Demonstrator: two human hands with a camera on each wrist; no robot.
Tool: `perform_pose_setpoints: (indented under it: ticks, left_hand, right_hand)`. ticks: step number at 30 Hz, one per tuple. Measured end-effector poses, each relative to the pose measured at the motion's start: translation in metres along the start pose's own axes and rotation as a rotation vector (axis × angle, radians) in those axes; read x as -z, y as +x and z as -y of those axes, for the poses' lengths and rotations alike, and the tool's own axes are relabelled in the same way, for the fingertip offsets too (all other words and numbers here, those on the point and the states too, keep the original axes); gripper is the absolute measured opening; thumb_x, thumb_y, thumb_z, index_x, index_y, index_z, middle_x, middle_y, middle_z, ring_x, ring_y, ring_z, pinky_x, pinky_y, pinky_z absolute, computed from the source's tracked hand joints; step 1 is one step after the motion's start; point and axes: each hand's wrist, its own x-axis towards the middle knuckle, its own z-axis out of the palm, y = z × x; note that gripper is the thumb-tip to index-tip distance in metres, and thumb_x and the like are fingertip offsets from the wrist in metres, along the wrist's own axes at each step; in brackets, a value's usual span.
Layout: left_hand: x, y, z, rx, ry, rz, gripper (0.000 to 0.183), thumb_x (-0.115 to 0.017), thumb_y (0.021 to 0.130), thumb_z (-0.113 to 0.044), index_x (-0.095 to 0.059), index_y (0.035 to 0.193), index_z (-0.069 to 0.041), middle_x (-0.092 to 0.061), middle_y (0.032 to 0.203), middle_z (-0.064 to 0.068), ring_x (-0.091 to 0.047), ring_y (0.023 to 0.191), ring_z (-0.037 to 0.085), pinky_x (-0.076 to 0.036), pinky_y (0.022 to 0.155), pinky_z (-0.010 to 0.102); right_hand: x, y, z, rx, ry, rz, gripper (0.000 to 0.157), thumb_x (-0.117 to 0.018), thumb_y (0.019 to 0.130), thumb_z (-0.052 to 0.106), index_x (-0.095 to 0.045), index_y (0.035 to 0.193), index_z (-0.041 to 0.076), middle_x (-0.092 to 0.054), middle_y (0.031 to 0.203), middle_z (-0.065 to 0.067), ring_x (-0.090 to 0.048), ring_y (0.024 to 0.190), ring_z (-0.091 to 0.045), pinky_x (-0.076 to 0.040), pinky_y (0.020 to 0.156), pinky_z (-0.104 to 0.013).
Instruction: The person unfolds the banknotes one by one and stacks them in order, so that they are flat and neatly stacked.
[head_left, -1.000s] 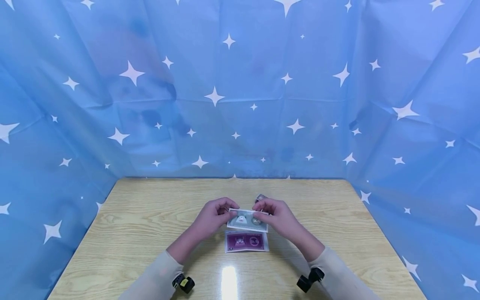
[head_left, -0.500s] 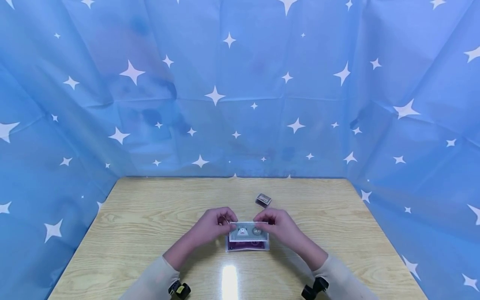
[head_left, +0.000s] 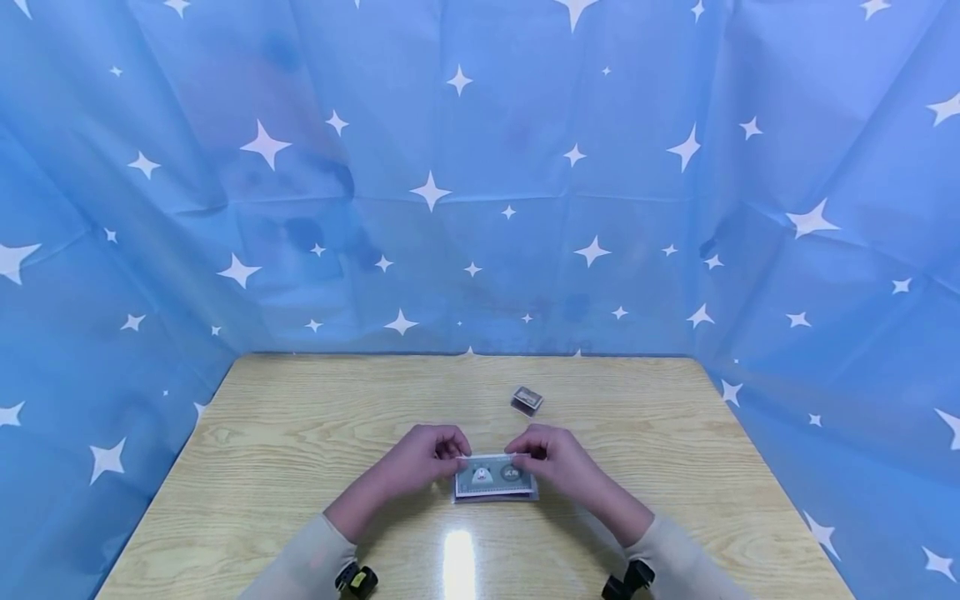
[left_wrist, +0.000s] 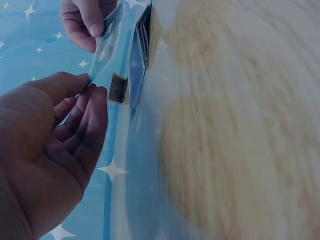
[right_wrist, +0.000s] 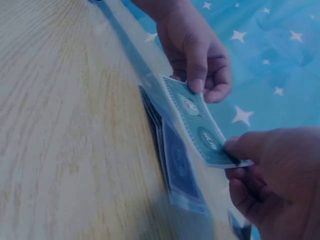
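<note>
Both hands hold one green play banknote (head_left: 493, 477) by its two far corners, stretched between them. My left hand (head_left: 431, 454) pinches the left corner between thumb and fingers, and my right hand (head_left: 551, 457) pinches the right one. Close beneath the note lies a small stack of play banknotes (right_wrist: 181, 165) with a purple one on top. From the head view, the green note covers most of that stack; only the near edge and right end show. In the right wrist view the note hangs apart from the stack, whose layers stand slightly spread.
A small dark printed piece, seemingly folded (head_left: 527, 400), lies behind the right hand on the wooden table (head_left: 315, 408). Beyond the table's far edge hangs a blue cloth (head_left: 480, 233) with white stars. A bright light reflection shows on the tabletop at the front.
Both hands have come nearer and lower with the green note, which now overlaps the purple-topped stack. The small printed piece behind the right hand has come fully into sight.
</note>
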Motion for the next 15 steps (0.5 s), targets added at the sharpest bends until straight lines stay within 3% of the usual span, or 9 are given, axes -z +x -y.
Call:
perform_pose_setpoints:
  ticks: [15]
  left_hand:
    - [0.000, 0.006, 0.006, -0.015, 0.136, 0.045, 0.015, -0.079, 0.099, -0.003, -0.078, 0.102, -0.018, -0.070, 0.090, -0.009, -0.065, 0.084, 0.010, -0.057, 0.075, 0.028]
  right_hand:
    - [-0.008, 0.002, -0.014, 0.013, -0.088, 0.030, 0.015, -0.082, 0.098, 0.004, -0.085, 0.110, 0.012, -0.075, 0.102, -0.005, -0.064, 0.089, -0.010, -0.057, 0.076, -0.026]
